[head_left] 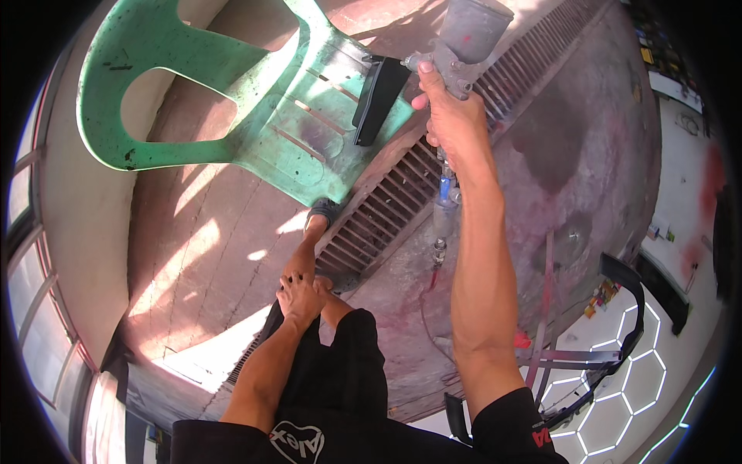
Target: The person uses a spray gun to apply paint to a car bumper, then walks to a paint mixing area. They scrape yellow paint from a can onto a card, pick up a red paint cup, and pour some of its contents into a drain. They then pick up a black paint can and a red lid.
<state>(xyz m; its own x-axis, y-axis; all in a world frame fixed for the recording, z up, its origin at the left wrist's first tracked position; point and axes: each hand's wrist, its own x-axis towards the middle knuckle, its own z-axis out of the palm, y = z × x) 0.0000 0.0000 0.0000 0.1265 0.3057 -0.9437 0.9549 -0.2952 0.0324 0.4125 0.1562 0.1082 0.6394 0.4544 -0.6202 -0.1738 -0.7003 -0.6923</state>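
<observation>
My right hand (444, 116) grips a grey spray gun (452, 54) with a cup on top, held out over the floor grate. Below it hang a blue-ringed fitting (444, 197) and a thin red hose (433, 282). My left hand (297, 298) is down by my legs near the knee, fingers bent and spread, with no tool visible in it. Beyond the gun's left side, a green plastic chair (255, 162) bears a black plastic part (379, 97) on the edge of its seat.
A slatted drain grate (371, 236) runs diagonally across the stained floor (556, 178). Windows (35, 325) line the far left. On the right are a stand (580, 356) with black curved parts, a white wall (680, 216) with red overspray and hexagonal lights (641, 371).
</observation>
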